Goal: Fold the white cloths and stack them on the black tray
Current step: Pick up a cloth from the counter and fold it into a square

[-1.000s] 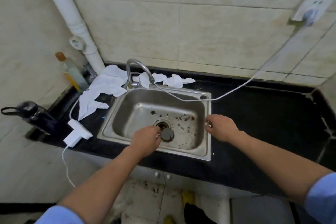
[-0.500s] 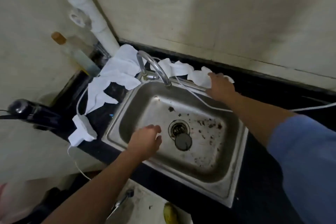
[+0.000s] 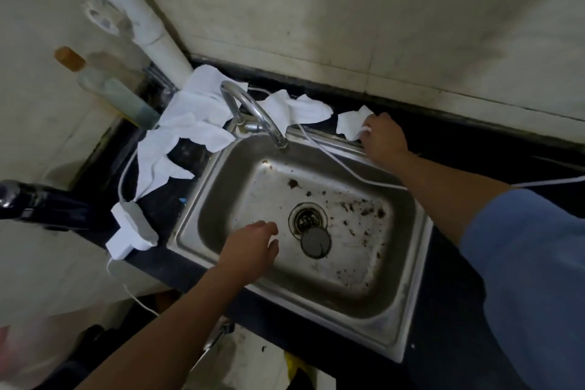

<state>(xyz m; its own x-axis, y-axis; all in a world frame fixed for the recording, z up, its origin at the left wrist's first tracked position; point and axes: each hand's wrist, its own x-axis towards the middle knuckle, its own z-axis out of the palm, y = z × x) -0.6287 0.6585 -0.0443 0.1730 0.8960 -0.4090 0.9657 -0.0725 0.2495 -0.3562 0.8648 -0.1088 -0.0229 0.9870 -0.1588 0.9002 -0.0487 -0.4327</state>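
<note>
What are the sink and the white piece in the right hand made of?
Rectangular grey sink: likely stainless steel, dull brushed sheen, soft glints. Crumpled white piece pinched by right hand: thin, creased, matte; cloth or paper towel, unclear.

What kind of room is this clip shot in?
Probably a small kitchen or utility corner: a stainless steel sink with a curved faucet, set in a black countertop, and a white pipe in the wall corner.
</note>
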